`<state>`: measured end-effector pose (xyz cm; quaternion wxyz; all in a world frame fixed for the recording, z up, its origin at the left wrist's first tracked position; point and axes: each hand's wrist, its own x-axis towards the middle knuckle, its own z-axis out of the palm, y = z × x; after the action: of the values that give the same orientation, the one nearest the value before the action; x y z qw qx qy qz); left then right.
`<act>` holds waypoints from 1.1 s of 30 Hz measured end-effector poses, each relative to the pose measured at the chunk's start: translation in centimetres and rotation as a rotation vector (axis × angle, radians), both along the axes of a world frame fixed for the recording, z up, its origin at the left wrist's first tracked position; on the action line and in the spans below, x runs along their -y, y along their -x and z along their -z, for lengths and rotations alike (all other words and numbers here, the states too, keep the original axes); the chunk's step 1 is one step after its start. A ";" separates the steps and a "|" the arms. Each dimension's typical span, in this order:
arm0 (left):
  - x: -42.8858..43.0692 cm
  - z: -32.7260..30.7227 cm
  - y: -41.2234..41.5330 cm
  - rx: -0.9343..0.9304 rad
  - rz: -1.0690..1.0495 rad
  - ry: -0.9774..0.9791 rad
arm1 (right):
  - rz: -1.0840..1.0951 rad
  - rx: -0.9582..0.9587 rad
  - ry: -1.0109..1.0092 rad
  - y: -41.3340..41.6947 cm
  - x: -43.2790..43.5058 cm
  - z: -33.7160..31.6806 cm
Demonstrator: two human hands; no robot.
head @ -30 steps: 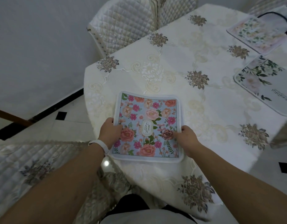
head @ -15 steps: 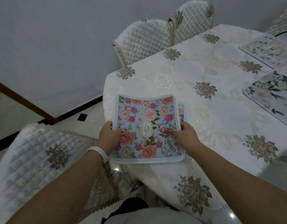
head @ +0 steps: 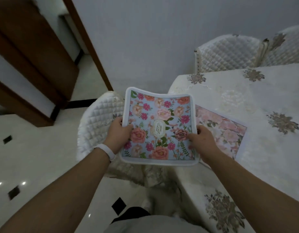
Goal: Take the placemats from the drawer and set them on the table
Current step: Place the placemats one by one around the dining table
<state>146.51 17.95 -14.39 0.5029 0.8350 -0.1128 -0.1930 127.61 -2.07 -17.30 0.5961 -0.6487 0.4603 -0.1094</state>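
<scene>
HOME DINING ROOM: A table [head: 246,101] draped in a cream flower-embroidered cloth [head: 202,180], flanked by chairs [head: 226,52] in white quilted covers, stands on a white tiled floor [head: 36,148] inset with black diamonds [head: 118,206]. A dark brown wooden door frame [head: 90,46] rises behind. A pink floral placemat [head: 221,130] lies on the cloth; a blue floral placemat [head: 159,115] is held beside it.

The single head view looks steeply down, close over the table [head: 246,101] corner and floor [head: 36,162].

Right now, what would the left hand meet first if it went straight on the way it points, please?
Beyond the blue placemat it grips, the left hand would likely meet the table corner first; depth is unclear.
</scene>
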 end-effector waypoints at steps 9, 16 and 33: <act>-11.1 -3.3 -5.8 0.069 -0.171 -0.005 | -0.165 0.072 0.021 -7.6 -7.3 -3.4; -21.5 -2.8 -10.7 0.033 -0.222 0.062 | -0.233 0.093 0.025 -14.1 -16.5 -4.4; -47.1 -0.7 -21.2 -0.019 -0.325 0.131 | -0.381 0.030 0.078 -27.8 -40.1 -4.7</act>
<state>167.72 65.05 -13.71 0.5819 0.8057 0.0160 -0.1094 155.41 37.99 -12.55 0.5872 -0.7451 0.3155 -0.0219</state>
